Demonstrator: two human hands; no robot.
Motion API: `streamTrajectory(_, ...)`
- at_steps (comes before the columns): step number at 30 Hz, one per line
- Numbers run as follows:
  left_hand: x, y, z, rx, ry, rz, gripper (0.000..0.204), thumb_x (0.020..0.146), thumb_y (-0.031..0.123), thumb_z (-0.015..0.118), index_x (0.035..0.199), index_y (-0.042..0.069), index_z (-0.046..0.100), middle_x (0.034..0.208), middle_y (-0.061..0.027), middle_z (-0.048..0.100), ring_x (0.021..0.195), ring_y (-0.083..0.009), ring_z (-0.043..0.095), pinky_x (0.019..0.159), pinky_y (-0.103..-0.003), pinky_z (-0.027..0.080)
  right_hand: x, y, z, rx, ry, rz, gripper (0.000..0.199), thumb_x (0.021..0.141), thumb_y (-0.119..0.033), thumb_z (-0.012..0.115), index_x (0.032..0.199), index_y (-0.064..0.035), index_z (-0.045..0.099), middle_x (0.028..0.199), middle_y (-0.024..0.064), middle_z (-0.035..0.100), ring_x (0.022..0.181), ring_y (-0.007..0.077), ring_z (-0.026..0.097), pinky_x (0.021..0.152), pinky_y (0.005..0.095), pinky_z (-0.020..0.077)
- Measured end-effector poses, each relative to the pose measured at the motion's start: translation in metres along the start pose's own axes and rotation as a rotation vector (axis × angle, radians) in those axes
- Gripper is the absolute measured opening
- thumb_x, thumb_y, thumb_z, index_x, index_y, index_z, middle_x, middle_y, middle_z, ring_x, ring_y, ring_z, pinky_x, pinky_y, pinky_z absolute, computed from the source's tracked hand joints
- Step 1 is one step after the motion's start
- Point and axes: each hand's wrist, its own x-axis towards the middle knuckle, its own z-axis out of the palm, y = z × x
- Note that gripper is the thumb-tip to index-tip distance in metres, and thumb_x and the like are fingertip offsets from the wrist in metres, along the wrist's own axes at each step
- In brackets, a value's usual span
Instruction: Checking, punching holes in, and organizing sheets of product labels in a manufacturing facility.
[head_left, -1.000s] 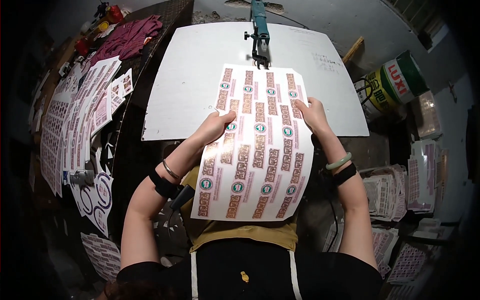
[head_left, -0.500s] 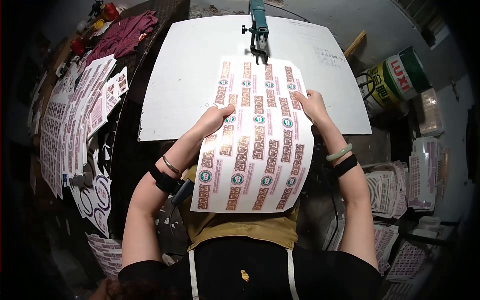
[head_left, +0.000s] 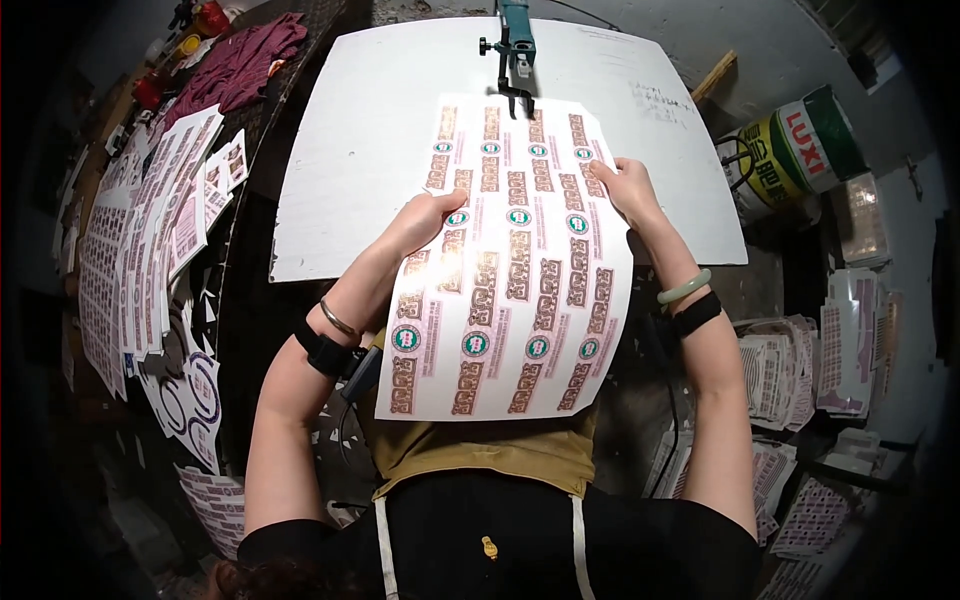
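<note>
Holding label sheet (head_left: 510,270) by both side edges, left hand (head_left: 425,218) and right hand (head_left: 622,185) pinching; judging it light, floppy, easily creased.

Teal metal cutting head (head_left: 517,40) at the far edge of the white work board (head_left: 380,130): top cut off by frame edge. Large printed label sheet (head_left: 510,280) hides the board's near middle. Left hand (head_left: 432,215) fingertips hidden under that sheet. Label print too small to read.
</note>
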Motion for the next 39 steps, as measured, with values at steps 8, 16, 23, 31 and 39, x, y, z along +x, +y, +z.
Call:
streamTrajectory(8,-0.01,0.005,0.005,-0.032,0.035,-0.028,0.043,0.099,0.021,0.045,0.121,-0.016,0.047,0.109,-0.0215,0.063,0.087,-0.0199,0.069,0.076,-0.029,0.057,-0.008,-0.012,0.001,-0.165,0.029,0.035,0.036,0.086,-0.021,0.064,0.099,0.0131,0.064,0.086,0.0202,0.07,0.075,0.023,0.069,0.068,0.0338,0.0533)
streamTrajectory(16,-0.018,0.006,0.011,-0.035,0.083,-0.048,0.043,0.099,0.02,0.043,0.121,-0.017,0.047,0.108,-0.0221,0.064,0.084,-0.0209,0.07,0.073,-0.03,0.058,-0.015,-0.019,0.001,-0.301,0.007,0.0,0.043,0.085,-0.028,0.065,0.097,0.013,0.064,0.087,0.0237,0.069,0.079,0.0285,0.07,0.071,0.0368,0.053)
streamTrajectory(23,-0.012,0.014,0.016,0.037,0.144,-0.068,0.044,0.097,0.022,0.049,0.116,-0.017,0.052,0.102,-0.0214,0.065,0.08,-0.0206,0.069,0.069,-0.03,0.057,-0.007,-0.028,-0.008,-0.475,-0.024,0.018,0.045,0.085,-0.03,0.066,0.097,0.0133,0.063,0.087,0.0253,0.068,0.078,0.0294,0.069,0.071,0.0373,0.053)
streamTrajectory(31,-0.011,0.035,0.017,0.151,0.109,-0.07,0.047,0.097,0.026,0.054,0.116,-0.017,0.054,0.106,-0.0212,0.065,0.087,-0.0202,0.068,0.076,-0.029,0.057,-0.001,-0.034,-0.021,-0.469,-0.038,0.042,0.036,0.083,-0.024,0.069,0.097,0.0088,0.066,0.087,0.0199,0.07,0.075,0.024,0.069,0.069,0.0336,0.0531)
streamTrajectory(39,-0.009,0.051,0.025,0.32,0.144,-0.21,0.044,0.098,0.027,0.053,0.112,-0.015,0.056,0.101,-0.0227,0.066,0.085,-0.0246,0.069,0.071,-0.031,0.059,0.009,-0.033,-0.021,-0.465,0.001,0.091,0.032,0.083,-0.023,0.07,0.099,0.0053,0.067,0.088,0.0161,0.071,0.075,0.0207,0.069,0.07,0.0314,0.0527)
